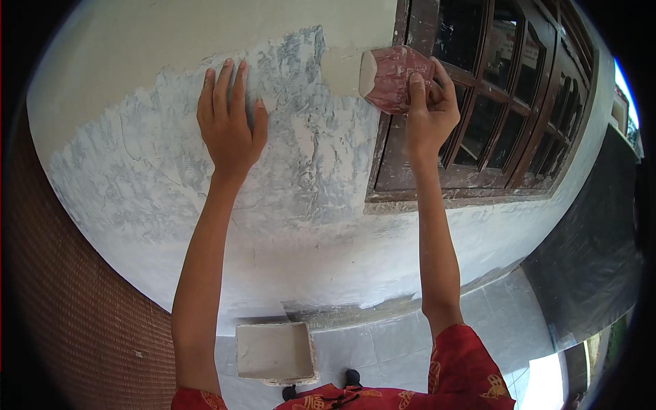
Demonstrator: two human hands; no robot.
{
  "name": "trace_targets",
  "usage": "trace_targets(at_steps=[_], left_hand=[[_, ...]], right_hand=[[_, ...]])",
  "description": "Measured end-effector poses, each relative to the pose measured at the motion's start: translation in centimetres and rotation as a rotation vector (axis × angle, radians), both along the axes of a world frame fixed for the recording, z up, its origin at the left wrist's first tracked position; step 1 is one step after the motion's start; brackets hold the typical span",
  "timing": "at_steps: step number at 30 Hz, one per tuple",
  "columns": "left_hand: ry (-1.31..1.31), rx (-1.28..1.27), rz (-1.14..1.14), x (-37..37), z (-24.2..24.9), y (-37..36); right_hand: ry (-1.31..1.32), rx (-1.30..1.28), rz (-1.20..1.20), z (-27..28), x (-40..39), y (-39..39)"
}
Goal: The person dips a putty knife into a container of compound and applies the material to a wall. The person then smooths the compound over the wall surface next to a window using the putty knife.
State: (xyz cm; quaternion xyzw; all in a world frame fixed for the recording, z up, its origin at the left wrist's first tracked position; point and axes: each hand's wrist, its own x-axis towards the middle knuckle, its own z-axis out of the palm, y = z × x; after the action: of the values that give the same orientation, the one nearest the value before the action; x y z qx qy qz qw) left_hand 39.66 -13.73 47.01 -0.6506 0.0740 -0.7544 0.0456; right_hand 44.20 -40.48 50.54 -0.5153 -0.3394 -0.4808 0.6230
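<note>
A person faces a patchy plastered wall (137,178). The left hand (231,123) lies flat and released on it; the right hand (427,113), at 1 o'clock, grasps a putty-smeared scraper (393,76) beside the window frame (403,27). Putty could smear onto the frame if the scraper drifts sideways.

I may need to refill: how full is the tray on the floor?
Nearly full: pale putty fills the tray almost to its rim.
</note>
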Motion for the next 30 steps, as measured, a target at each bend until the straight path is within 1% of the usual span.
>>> trace_targets(at_steps=[2, 3, 4, 6, 7, 8, 10, 11, 12, 14, 15, 18, 19, 20, 22, 23, 24, 26, 27, 28, 30], left_hand=[[-0.007, 0.001, -0.005, 0.0, 0.0, 0.1], [-0.004, -0.002, -0.004, 0.0, -0.1, 0.0], [-0.001, -0.006, -0.004, 0.0, -0.1, 0.0], [-0.005, -0.006, 0.000, 0.1, 0.0, 0.1], [-0.006, -0.001, 0.007, 0.1, -0.1, 0.1], [-0.002, 0.000, 0.005, 0.1, -0.1, 0.1], [-0.004, -0.003, -0.006, 0.0, 0.0, 0.2], [-0.007, 0.000, -0.007, 0.1, 0.0, 0.2], [-0.013, 0.003, -0.008, 0.2, 0.0, 0.2], [-0.023, 0.002, -0.003, 0.1, -0.1, 0.2], [-0.016, -0.004, -0.004, 0.1, -0.1, 0.1], [-0.012, -0.006, -0.004, 0.1, 0.0, 0.0], [-0.014, 0.000, -0.001, 0.1, -0.1, 0.1], [-0.011, 0.002, -0.003, 0.1, -0.1, 0.2], [-0.020, 0.010, -0.001, 0.2, -0.1, 0.3], [-0.020, 0.014, -0.001, 0.2, -0.1, 0.2], [-0.009, 0.006, 0.006, 0.2, -0.1, 0.1], [-0.004, -0.006, 0.021, 0.0, -0.1, 0.1], [-0.010, -0.013, 0.027, -0.1, 0.0, 0.0], [-0.014, -0.020, 0.028, -0.1, 0.0, -0.2], [-0.012, -0.011, 0.018, 0.1, 0.0, 0.0]], right_hand=[[0.009, 0.280, 0.017, 0.4, 0.4, -1.8], [-0.013, 0.286, -0.051, 0.7, 0.2, -2.3], [-0.013, 0.283, -0.054, 0.7, 0.1, -2.3], [0.003, 0.221, 0.077, 0.6, -0.6, -1.6], [-0.012, 0.153, 0.179, 0.5, -0.7, -0.6], [-0.008, 0.154, 0.176, 0.2, -0.4, -0.1], [-0.060, -0.115, -0.031, -0.3, 0.4, 0.7], [-0.081, -0.017, -0.015, -0.5, 0.6, 0.7], [-0.086, -0.016, -0.013, -0.5, 0.6, 0.1], [0.004, 0.168, -0.114, -0.4, 0.7, -2.2], [-0.017, 0.239, -0.060, -0.1, 0.5, -2.5], [-0.027, 0.196, 0.007, 0.1, -0.3, -2.1], [0.002, 0.196, 0.105, 0.3, -1.3, -0.7], [0.005, 0.198, 0.103, -0.1, -1.1, -0.1], [-0.060, -0.057, -0.070, -0.8, 0.2, 0.6], [-0.117, 0.008, -0.051, -0.7, 0.8, 0.8], [-0.119, 0.012, -0.048, -0.7, 0.6, 0.2], [-0.031, 0.150, -0.168, -0.3, 0.3, -2.1], [-0.050, 0.229, -0.107, 0.1, 0.1, -2.5], [-0.053, 0.228, -0.105, 0.3, 0.0, -2.3], [-0.057, 0.240, 0.017, 0.3, -0.7, -1.9]])
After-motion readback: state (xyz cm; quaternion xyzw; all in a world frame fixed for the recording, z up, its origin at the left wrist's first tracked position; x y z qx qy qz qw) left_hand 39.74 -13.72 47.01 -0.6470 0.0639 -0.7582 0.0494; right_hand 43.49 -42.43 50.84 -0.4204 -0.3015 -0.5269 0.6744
